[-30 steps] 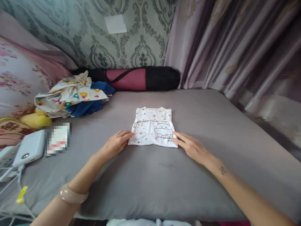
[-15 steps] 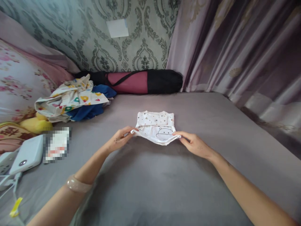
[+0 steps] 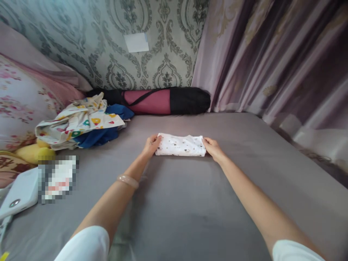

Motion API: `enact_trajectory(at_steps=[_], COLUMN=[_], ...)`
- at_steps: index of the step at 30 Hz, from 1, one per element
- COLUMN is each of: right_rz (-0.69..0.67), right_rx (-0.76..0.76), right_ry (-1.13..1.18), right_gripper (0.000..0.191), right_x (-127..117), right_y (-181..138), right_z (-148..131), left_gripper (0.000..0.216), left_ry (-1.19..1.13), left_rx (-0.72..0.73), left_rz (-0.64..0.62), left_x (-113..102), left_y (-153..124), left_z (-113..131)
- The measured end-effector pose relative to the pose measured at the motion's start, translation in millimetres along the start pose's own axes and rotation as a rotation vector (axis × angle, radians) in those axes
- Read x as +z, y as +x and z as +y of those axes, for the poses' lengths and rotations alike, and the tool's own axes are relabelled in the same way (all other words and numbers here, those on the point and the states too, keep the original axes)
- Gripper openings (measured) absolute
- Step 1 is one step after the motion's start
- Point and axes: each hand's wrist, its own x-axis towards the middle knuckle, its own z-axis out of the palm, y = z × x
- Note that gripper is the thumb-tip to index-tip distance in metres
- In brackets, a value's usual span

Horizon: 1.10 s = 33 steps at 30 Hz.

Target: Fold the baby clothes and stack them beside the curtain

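A white garment (image 3: 181, 145) with small dark prints lies on the grey bed sheet (image 3: 176, 203), folded into a narrow flat bundle. My left hand (image 3: 151, 145) pinches its left end, thumb on top. At the opposite end, my right hand (image 3: 213, 148) grips the upper right corner between thumb and fingers. The fingertips of both hands are partly hidden by the cloth. A pale bangle (image 3: 127, 181) circles my left forearm.
Behind lies a long maroon and black bag (image 3: 152, 101) against the wall. Crumpled patterned clothes (image 3: 89, 121) are heaped at the left, near a yellow plush (image 3: 35, 152). A white power bank (image 3: 21, 194) with a cable sits at the lower left. Curtains (image 3: 244, 61) hang on the right.
Both hands have moved forward, carrying the garment's near edge up and over the far part. The cartoon face on it is now covered, and the bundle is narrower.
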Motion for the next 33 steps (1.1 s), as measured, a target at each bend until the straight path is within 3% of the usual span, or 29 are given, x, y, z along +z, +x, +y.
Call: enact_trajectory(at_steps=[3,6,10,14,19,23,28,33], right_rz=[0.072,0.064,0.13,0.224,0.14,0.107,0.051,0.017], right_rx=[0.038,-0.041,-0.137,-0.152,-0.011,0.116,0.173,0.108], right_ry=[-0.14,-0.234,-0.45,-0.555,-0.735,-0.813,-0.829,-0.841], right_gripper=[0.04,0.035,0.033,0.043,0.041,0.04,0.055,0.055], right_x=[5.8,9.9,15.7,17.6,18.3,16.3,7.0,15.5], right_y=[4.6,2.2,-7.5,-17.1,-16.6,-13.1,-13.9,-19.0], right_z=[5.3,7.0,0.1,-11.0,-17.8,-23.0,-28.1,-31.6], left_gripper=[0.044,0.041,0.026,0.034,0.032,0.039,0.058,0.06], left_ry=[0.157,0.247,0.293,0.372,0.749,0.997,0.997,0.979], left_rx=[-0.098,-0.114,0.064,0.224,0.095,0.039,-0.023,-0.018], left_rz=[0.077,0.054,0.027,0.123,0.018,0.079,0.145,0.057], left_x=[1.3,-0.9,1.6,6.8,11.6,9.4,-7.8,-5.9], left_y=[4.1,0.8,-6.6,-12.2,-15.7,-17.8,-12.1,-4.1], left_z=[-5.1,-3.1,3.8,7.7,12.3,16.4,8.9,3.4])
